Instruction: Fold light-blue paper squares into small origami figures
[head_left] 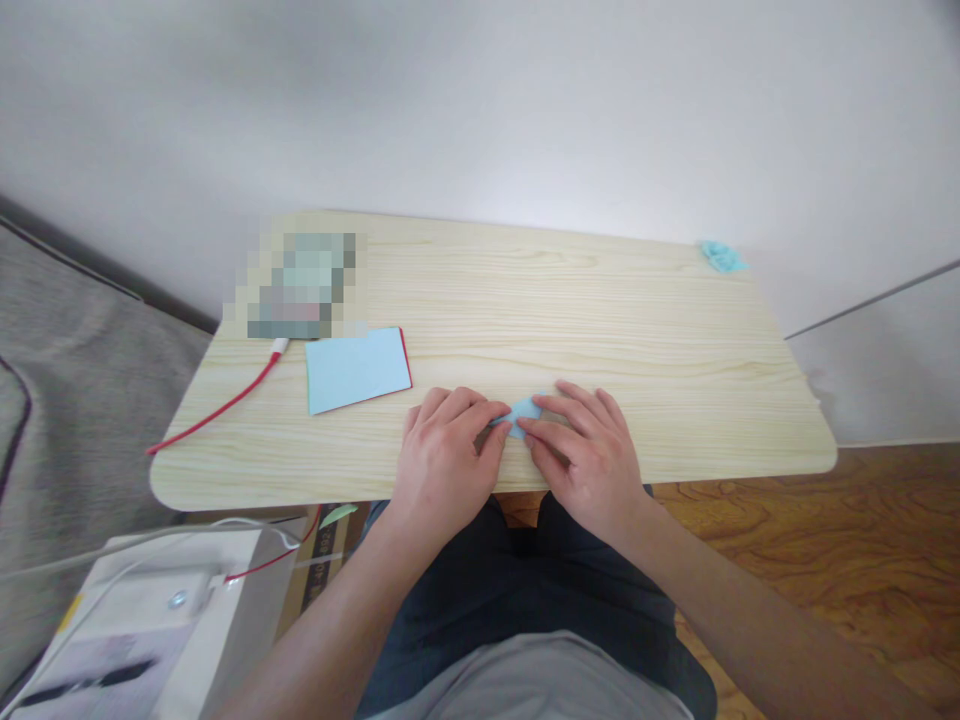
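Observation:
A small folded piece of light blue paper (527, 412) lies near the front edge of the table, between my two hands. My left hand (454, 440) pinches its left end between thumb and forefinger. Over the right part of the paper rests my right hand (589, 450), its fingers spread and the fingertips pressing the paper to the tabletop. Part of the paper is hidden under the fingers. To the left of my left hand lies a stack of paper sheets (358, 370), light blue on top with a red edge showing.
The light wood table (562, 300) stands against a white wall. A blurred-out device (304, 285) with a red cable (225, 420) occupies its back left. Crumpled light blue paper (722, 256) sits at the far right corner. A white box (247, 580) and cables are below left.

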